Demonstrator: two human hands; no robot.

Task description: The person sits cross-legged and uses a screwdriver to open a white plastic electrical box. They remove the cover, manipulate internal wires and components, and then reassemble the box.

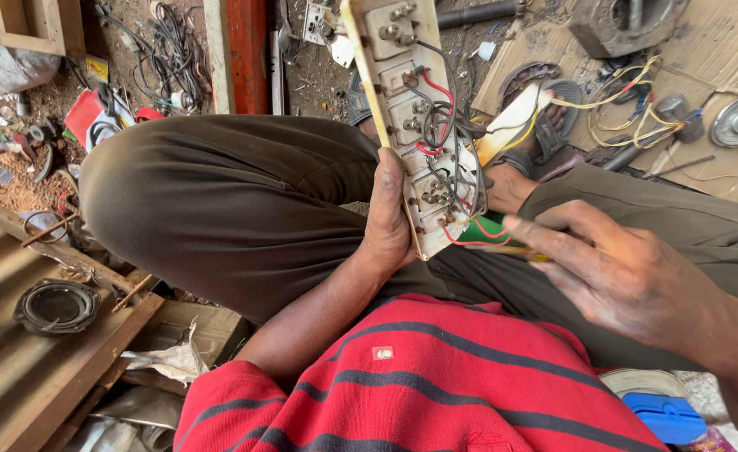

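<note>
Closest to the camera is the person's red shirt with dark stripes (436, 385), and just beyond it, over the lap in dark olive trousers (235, 201), stands the switchboard (415, 117), a long cream panel turned back side up so its screw terminals and wiring face the eyes. The left hand (388, 219) is closed around the board's near left edge, thumb side pressed along the rim, apparently to keep the panel tilted upright and steady. To the right of the board's near end, the right hand (628, 272) has its fingers curled around a thin yellowish tool (515, 250), likely a screwdriver, whose tip points at the lowest terminals; the pinch looks light, as suits fine work. Red, black and grey wires (448, 125) loop across the board's back between the terminals. Just behind the board's lower end a green piece (479, 228) shows, too hidden to identify. Further right of the board, a sandalled foot (545, 125) rests on cardboard (704, 50) amid yellow wires (628, 109) and round metal parts. Far left of the board lie tangled cables (168, 59) on the dirt, and nearer, a dark round speaker-like part (56, 306) on corrugated sheet. A blue plastic lid (666, 416) sits below the right hand.
</note>
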